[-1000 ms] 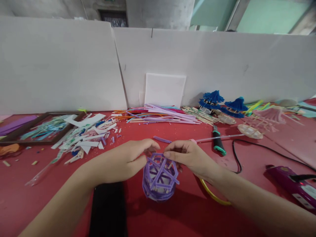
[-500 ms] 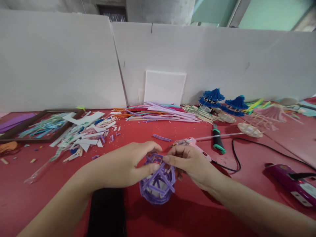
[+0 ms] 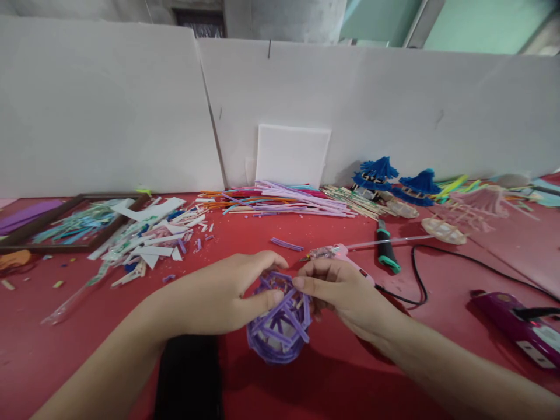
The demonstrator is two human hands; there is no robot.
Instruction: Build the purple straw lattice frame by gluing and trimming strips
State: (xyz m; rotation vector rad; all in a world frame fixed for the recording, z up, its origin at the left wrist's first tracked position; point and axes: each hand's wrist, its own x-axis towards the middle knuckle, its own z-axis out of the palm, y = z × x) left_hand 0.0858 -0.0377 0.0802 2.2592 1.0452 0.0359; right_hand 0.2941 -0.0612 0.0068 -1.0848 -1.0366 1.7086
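A round openwork piece of purple strips (image 3: 280,332) is held between my two hands over the red table (image 3: 350,385). My left hand (image 3: 245,291) grips its left and top side, with the thumb lying on the strips. At its upper right, my right hand (image 3: 332,286) pinches the strips between thumb and fingers; some of its fingertips are hidden behind the piece. Just beyond my right hand lies a pink glue gun (image 3: 345,254), partly covered by that hand.
A black phone-like slab (image 3: 188,379) lies below my left forearm. Right are a green-black cutter (image 3: 385,251), a cable and a purple power strip (image 3: 516,326). Coloured strips (image 3: 280,199) lie at the back, scraps (image 3: 161,239) left, blue-roofed models (image 3: 378,169) back right.
My right thumb has shifted very slightly to the right at the top of the purple piece. Both hands stay on it, and the things on the table have not moved.
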